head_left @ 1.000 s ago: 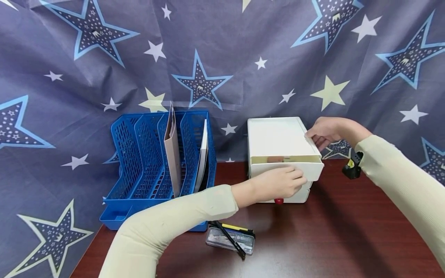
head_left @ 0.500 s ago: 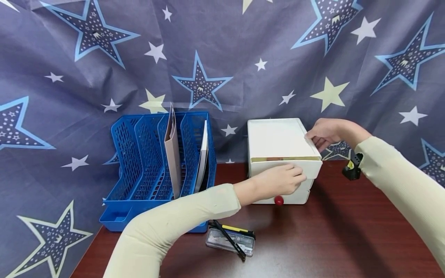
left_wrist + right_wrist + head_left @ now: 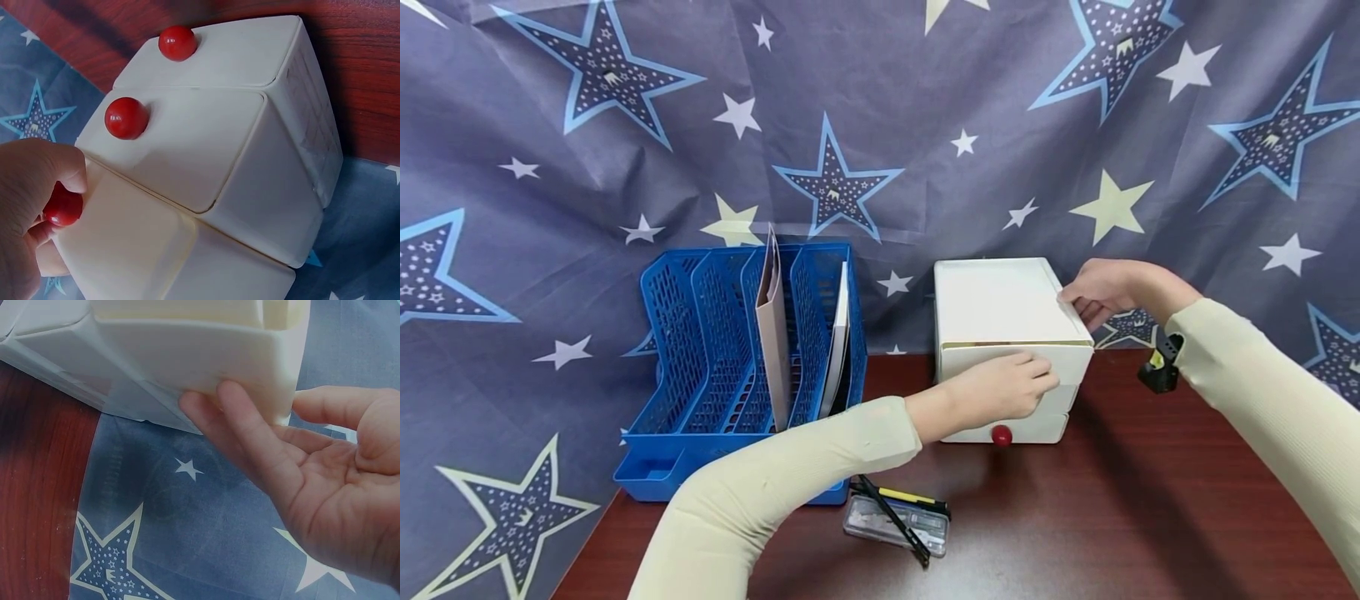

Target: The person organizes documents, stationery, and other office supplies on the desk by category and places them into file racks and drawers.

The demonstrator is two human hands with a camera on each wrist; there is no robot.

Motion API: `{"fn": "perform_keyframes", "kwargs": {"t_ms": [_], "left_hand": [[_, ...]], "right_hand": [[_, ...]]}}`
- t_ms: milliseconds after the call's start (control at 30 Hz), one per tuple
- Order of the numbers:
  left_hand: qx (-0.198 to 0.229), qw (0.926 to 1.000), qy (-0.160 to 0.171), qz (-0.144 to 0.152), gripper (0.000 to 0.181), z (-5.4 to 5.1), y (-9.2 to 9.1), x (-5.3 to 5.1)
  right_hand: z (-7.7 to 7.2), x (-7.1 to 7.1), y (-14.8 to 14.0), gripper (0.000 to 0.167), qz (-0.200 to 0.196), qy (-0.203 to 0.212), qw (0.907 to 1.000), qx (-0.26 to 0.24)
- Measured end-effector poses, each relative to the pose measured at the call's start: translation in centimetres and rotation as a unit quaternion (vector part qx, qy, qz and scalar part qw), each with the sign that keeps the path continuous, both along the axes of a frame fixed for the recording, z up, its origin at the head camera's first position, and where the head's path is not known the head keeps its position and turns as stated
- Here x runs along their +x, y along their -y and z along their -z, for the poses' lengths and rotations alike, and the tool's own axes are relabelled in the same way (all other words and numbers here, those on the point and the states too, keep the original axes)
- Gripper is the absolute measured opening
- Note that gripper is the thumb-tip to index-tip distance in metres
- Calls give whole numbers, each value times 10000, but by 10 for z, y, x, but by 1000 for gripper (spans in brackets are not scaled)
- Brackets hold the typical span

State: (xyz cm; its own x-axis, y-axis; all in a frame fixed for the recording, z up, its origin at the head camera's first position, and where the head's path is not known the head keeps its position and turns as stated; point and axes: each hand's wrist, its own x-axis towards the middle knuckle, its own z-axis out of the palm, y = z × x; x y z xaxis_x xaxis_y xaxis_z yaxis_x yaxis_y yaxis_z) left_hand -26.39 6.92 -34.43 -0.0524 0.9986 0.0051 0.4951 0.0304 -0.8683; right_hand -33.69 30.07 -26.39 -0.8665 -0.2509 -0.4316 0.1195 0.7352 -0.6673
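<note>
A white drawer cabinet [image 3: 1007, 300] stands on the table, fronts toward me. In the left wrist view, my left hand [image 3: 25, 187] pinches the red ball knob [image 3: 64, 206] of the top drawer [image 3: 125, 228]. That drawer stands slightly out, with a narrow gap under the cabinet's top in the head view. Its contents are hidden. Along the cabinet's right side lies my right hand [image 3: 1101, 287], its fingers [image 3: 250, 425] fairly straight against the wall and the thumb at the top edge. Two lower drawers with red knobs [image 3: 127, 117] look pushed in.
A blue file rack [image 3: 677, 333] at the left holds a brownish folder [image 3: 773, 333] and a white-edged book or folder [image 3: 837, 333]. Before it lie a clear case [image 3: 880, 525], a black pen [image 3: 891, 517] and a yellow one [image 3: 910, 495]. A starry cloth [image 3: 880, 83] hangs behind.
The top drawer has slid inward with my left hand on its knob, so the gap above it has narrowed. My right hand stays at the cabinet's side.
</note>
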Motion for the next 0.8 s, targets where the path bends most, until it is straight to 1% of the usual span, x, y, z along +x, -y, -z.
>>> {"fn": "perform_keyframes", "kwargs": {"t_ms": [300, 533, 800], "left_hand": [[92, 9999, 75, -32, 41, 1, -1, -4], [61, 10000, 4, -58, 38, 0, -1, -6], [191, 9997, 141, -88, 38, 1, -2, -9]], "right_hand": [[0, -2, -2, 46, -46, 40, 10000, 1], [0, -2, -2, 47, -68, 61, 10000, -30], [0, -1, -1, 45, -53, 86, 9999, -69]]}}
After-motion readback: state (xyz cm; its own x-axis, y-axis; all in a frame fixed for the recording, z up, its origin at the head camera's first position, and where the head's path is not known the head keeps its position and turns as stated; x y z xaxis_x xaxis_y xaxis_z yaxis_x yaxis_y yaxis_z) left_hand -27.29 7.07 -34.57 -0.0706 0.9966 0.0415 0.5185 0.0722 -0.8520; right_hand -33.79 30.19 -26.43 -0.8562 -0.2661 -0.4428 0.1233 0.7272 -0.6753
